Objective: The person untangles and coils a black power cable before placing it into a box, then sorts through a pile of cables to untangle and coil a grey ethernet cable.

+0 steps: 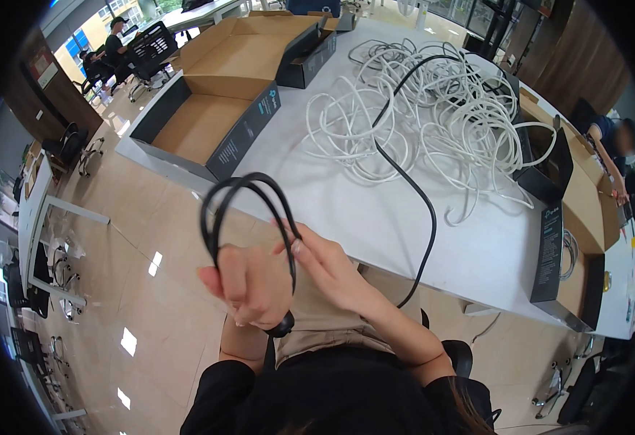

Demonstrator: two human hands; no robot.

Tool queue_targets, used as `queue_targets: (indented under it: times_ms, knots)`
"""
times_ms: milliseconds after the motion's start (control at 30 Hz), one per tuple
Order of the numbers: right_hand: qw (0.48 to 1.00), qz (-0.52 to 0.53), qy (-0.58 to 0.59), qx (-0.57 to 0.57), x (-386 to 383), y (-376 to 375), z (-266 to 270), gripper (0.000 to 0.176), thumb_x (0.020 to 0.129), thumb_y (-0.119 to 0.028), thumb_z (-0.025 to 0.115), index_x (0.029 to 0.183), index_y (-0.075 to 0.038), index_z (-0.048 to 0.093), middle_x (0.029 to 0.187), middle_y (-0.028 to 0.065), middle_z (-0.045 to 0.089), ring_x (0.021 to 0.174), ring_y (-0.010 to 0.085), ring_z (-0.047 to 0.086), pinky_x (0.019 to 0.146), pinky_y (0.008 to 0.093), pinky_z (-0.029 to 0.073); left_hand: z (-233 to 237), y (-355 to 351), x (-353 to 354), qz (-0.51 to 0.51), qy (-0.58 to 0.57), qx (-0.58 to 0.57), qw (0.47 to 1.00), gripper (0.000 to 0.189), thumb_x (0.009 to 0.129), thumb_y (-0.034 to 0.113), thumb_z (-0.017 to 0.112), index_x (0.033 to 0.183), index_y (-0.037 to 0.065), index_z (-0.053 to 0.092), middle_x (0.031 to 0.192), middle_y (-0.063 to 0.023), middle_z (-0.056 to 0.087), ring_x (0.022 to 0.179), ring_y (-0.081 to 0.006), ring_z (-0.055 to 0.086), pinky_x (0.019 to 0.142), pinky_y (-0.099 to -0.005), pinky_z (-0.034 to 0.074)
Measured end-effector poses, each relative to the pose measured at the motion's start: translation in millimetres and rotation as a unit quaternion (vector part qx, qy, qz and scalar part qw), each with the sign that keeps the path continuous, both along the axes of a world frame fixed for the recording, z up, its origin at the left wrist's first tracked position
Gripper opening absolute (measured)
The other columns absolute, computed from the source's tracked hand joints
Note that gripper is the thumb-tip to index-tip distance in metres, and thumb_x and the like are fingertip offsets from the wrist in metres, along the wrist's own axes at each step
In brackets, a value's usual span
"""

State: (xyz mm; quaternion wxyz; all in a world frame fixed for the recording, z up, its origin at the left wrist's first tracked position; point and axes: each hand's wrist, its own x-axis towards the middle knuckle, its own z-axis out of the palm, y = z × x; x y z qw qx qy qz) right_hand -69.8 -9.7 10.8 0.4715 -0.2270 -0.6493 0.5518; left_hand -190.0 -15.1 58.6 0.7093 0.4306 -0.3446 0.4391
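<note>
You are holding the black cable (248,178) in loops at the lower centre of the frame, above your lap and just off the near edge of the table (332,199). Your left hand (248,286) is closing in a fist round the bottom of the loops and gripping them. Your right hand (326,267) is lying just beside it with its fingers stretched out, touching the right side of the loops. I cannot tell whether it is pinching anything.

The cable's free run is hanging below the table edge, climbing over it and crossing the white top into the white cables (441,116) heaped in the upper middle.

That heap is where I judge the trouble is waiting. The black run is threading among the white strands, so a firm pull could snag it, tighten the tangle or drag the heap toward you. With only one fist gripping them, the loops could also spring apart.

The open box (216,80) at upper left is showing a pale blue mark and white print on its dark side. The dark box (549,254) at right is showing print too. All of it is too small to read.
</note>
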Motion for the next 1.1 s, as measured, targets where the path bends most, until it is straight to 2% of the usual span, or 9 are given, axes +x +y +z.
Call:
queue_targets:
  times_ms: [33,133,233,300,467,633,867,1000,1100]
  knots:
    - [0.984,-0.038,-0.144,0.096,12,-1,-9,0.041,0.091,-0.018,0.045,0.127,-0.001,0.039,0.092,0.0098,0.059,0.080,0.0184,0.056,0.082,0.0345,0.042,4,0,-3,0.032,0.007,0.013,0.999,0.034,0.097,0.031,0.029,0.075,0.005,0.032,0.042,-0.0083,0.039,0.028,-0.0109,0.030,0.027,-0.0234,0.027]
    - [0.832,-0.177,-0.432,0.299,37,-20,-12,0.042,0.083,-0.012,0.051,0.123,-0.001,0.045,0.093,0.0083,0.057,0.081,0.0188,0.054,0.091,0.0416,0.038,11,-3,-15,0.155,-0.003,0.019,0.988,0.033,0.097,0.030,0.029,0.077,0.005,0.031,0.042,-0.0116,0.040,0.026,-0.0122,0.032,0.026,-0.0243,0.030]
    - [0.717,-0.154,-0.528,0.429,68,-29,-17,0.046,0.074,-0.012,0.055,0.119,-0.002,0.050,0.089,0.0060,0.055,0.083,0.0171,0.052,0.096,0.0465,0.034,15,2,-27,0.197,-0.024,0.017,0.980,0.033,0.097,0.033,0.028,0.077,0.006,0.030,0.039,-0.0132,0.040,0.024,-0.0133,0.033,0.024,-0.0243,0.032]
    - [0.694,-0.136,-0.538,0.458,82,-30,-21,0.046,0.070,-0.011,0.055,0.115,-0.003,0.053,0.086,0.0050,0.053,0.082,0.0169,0.050,0.096,0.0473,0.034,17,11,-36,0.199,-0.030,0.036,0.979,0.028,0.097,0.026,0.027,0.078,0.006,0.029,0.042,-0.0158,0.042,0.024,-0.0149,0.038,0.025,-0.0261,0.039]
    - [0.645,-0.149,-0.524,0.535,88,-30,-46,0.037,0.069,-0.008,0.054,0.106,-0.006,0.058,0.078,0.0024,0.047,0.077,0.0156,0.048,0.093,0.0411,0.038,19,9,-48,0.227,-0.062,0.019,0.972,0.028,0.097,0.028,0.027,0.079,0.006,0.029,0.042,-0.0149,0.042,0.023,-0.0150,0.037,0.023,-0.0252,0.037]
    - [0.726,-0.070,-0.397,0.557,96,-27,-36,0.030,0.069,-0.011,0.060,0.098,-0.014,0.062,0.080,-0.0024,0.049,0.077,0.0112,0.048,0.088,0.0352,0.038,11,10,-48,0.391,-0.004,0.020,0.920,0.035,0.094,0.041,0.029,0.082,0.009,0.030,0.039,-0.0117,0.039,0.022,-0.0141,0.030,0.022,-0.0236,0.032]
    - [0.839,0.069,-0.274,0.465,96,-22,39,0.016,0.069,-0.015,0.063,0.085,-0.016,0.060,0.074,-0.0022,0.045,0.075,0.0137,0.047,0.086,0.0326,0.040,-7,13,-35,0.419,0.139,-0.006,0.897,0.036,0.092,0.042,0.033,0.079,0.009,0.027,0.038,-0.0111,0.039,0.021,-0.0137,0.028,0.021,-0.0235,0.030]
    - [0.892,0.185,-0.219,0.349,110,-18,76,0.015,0.073,-0.020,0.064,0.087,-0.015,0.061,0.072,-0.0020,0.046,0.073,0.0142,0.047,0.083,0.0309,0.035,-12,35,-52,0.182,0.059,-0.033,0.981,0.033,0.096,0.036,0.029,0.079,0.007,0.027,0.038,-0.0106,0.038,0.021,-0.0132,0.032,0.022,-0.0233,0.034]
    - [0.901,0.233,-0.175,0.322,117,-8,87,0.016,0.076,-0.022,0.064,0.090,-0.014,0.062,0.071,-0.0022,0.048,0.071,0.0145,0.046,0.078,0.0295,0.031,-16,41,-50,0.109,0.027,-0.094,0.989,0.033,0.096,0.036,0.027,0.082,0.006,0.031,0.038,-0.0092,0.037,0.022,-0.0117,0.031,0.022,-0.0223,0.034]
